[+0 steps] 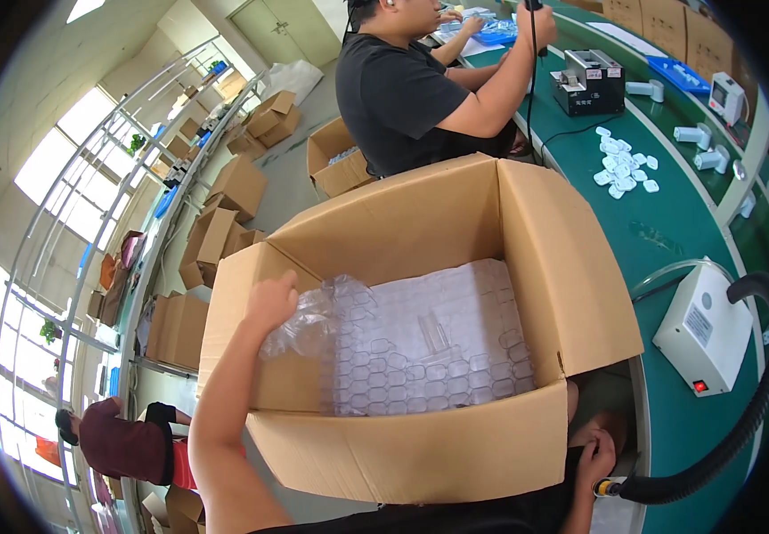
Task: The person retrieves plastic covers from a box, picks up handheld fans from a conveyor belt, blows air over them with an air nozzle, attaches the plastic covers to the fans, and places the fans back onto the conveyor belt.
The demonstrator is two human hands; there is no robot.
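Note:
An open brown cardboard box [402, 454] stands in front of me. At its left side my left hand [273, 303] is closed on crinkled clear plastic film [309, 329], which hangs over the inner wall. Within the box lies a whitish layer [411, 303], with rows of clear rounded cells [384, 374] across its near part. A small clear strip-like piece [435, 334] rests on top. Low beside the box's right corner is my right hand [596, 458], near my leg, its fingers curled. What they hold, if anything, is hidden.
A green bench [669, 240] runs along the right, bearing small white pieces [625, 165], a black machine [589, 82] and a white device [707, 329]. A black hose [740, 436] bends near my right hand. Beyond the box sits a co-worker [411, 98]. Cartons [215, 240] line the left aisle.

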